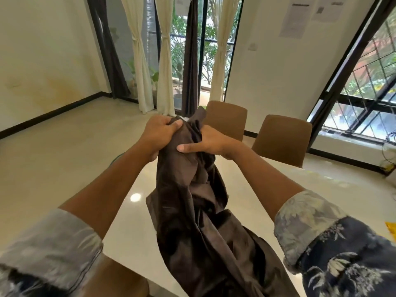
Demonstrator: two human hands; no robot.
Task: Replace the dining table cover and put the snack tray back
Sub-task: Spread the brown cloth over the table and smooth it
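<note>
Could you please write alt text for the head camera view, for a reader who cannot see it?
The left hand and the right hand grip a bunched dark brown cloth held up over a glossy pale dining table. Two brown chairs stand at the far side.

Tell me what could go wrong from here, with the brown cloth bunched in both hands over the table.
1. The brown cloth is wadded between the left hand and the right hand, with no corner showing. Flung out like this, it would likely land twisted or off-centre.
2. The table top looks glossy, so an unevenly draped cloth may slide off.
3. The cloth's lower end runs out of frame beside the near chair and could snag there.
</note>
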